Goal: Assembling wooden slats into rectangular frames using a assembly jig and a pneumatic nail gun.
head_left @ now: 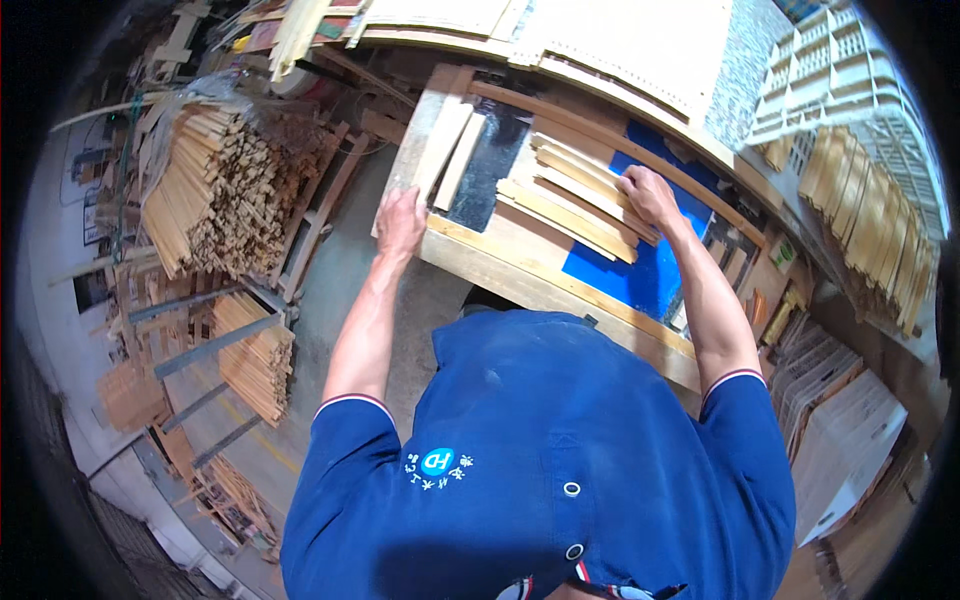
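On my left a big bundle of wooden sticks [215,185] is stacked off the bench [540,285]. My left hand [401,222] curls its grip closed over the bench's near-left corner, beside a pale plank [440,135], bracing me. Further right, the thin wooden slats [575,195] lie in a loose fan across the blue sheet [640,275]. My right hand [648,195] rests open, fingers flat on their far ends. I judge it best to press evenly and square the ends together before moving them.

small green-and-white label [783,253] on the bench's right edge, white framed signs [92,215] on far-left wall
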The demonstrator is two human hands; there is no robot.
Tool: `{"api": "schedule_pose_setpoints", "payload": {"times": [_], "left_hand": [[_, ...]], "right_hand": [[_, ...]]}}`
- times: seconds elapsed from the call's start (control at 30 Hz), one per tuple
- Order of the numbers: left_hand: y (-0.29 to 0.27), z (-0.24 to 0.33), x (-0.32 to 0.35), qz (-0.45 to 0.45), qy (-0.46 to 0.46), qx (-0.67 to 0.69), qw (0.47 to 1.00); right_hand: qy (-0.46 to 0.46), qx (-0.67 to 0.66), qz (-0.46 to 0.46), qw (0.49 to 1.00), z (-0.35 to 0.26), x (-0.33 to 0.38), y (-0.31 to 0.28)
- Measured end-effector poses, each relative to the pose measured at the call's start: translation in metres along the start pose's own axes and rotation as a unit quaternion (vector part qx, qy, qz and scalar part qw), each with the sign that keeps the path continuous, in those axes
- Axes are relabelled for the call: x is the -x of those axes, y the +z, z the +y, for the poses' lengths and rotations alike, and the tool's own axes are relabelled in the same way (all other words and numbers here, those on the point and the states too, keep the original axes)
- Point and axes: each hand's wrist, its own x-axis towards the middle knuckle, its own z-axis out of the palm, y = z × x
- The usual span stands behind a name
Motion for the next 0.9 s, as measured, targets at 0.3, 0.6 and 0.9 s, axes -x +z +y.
{"api": "schedule_pose_setpoints", "payload": {"times": [0.3,0.6,0.9], "left_hand": [[0.031,-0.003,-0.011,0.016,-0.010,0.042,0.999],[0.061,-0.005,-0.028,-0.002,0.030,0.029,0.999],[0.053,0.032,0.003,0.037,0.226,0.151,0.962]], "right_hand": [[0.055,-0.024,0.148,0.987,-0.033,0.110,-0.009],[0.244,0.036,0.325,0.913,0.006,0.259,0.044],[0.393,0.157,0.325,0.846,0.036,0.247,0.052]]}}
